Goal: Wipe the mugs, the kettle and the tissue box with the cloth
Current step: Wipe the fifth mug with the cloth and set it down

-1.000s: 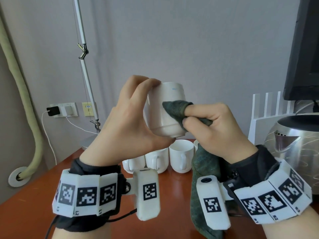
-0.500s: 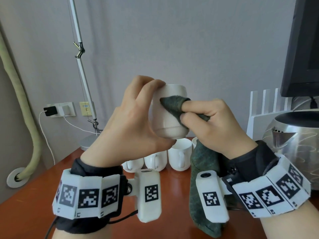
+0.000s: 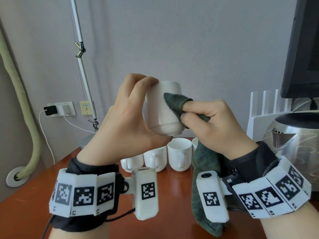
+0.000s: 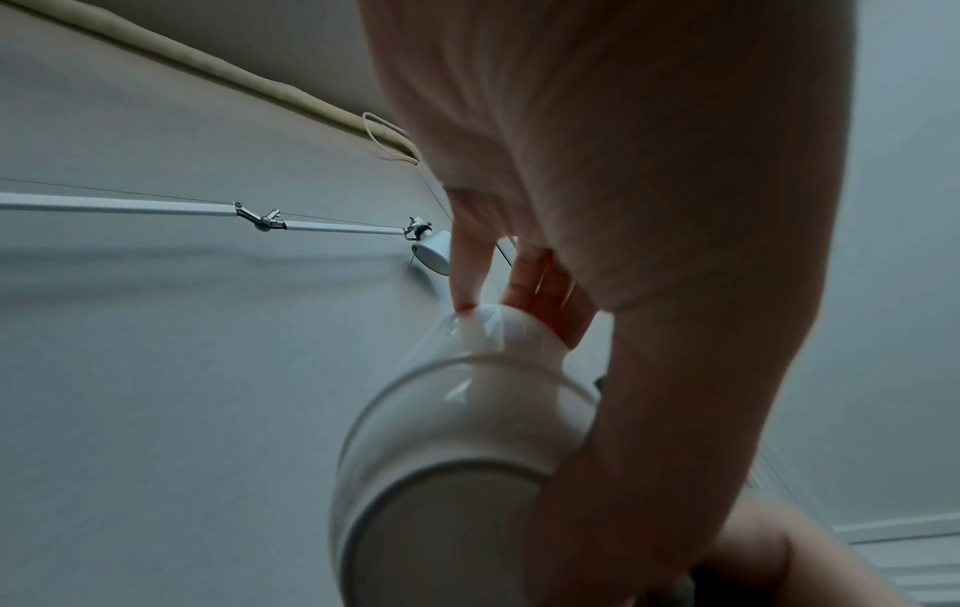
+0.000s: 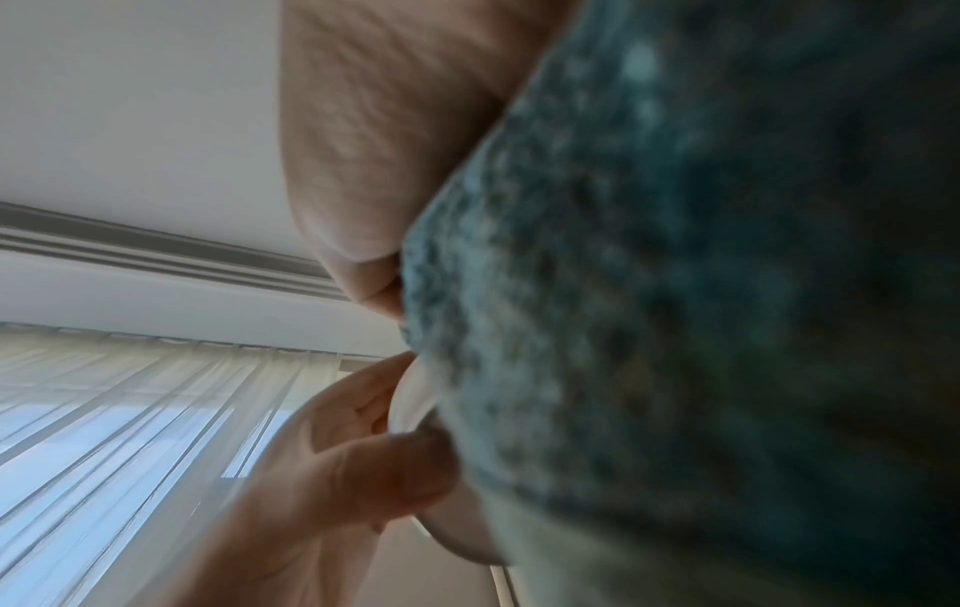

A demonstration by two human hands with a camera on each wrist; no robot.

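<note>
Wiping the raised mug with the cloth

Our right hand point(image 3: 214, 123) pinches the dark green cloth point(image 3: 176, 102) over a fingertip and presses it on the side of the white mug point(image 3: 160, 111), which our left hand point(image 3: 126, 121) grips, fingers curled over the top and thumb under the lower edge, above the table point(image 3: 25, 218). To wipe well, we judge we should turn the mug as we rub. More mugs point(image 3: 179, 156) and the kettle point(image 3: 296, 140) wait behind; no tissue box shows.

cloth point(image 3: 174, 102): I see its covered fingertip now lower on the mug's point(image 3: 160, 116) side than a second ago.
mug: tilts slightly further toward frame left.
</note>
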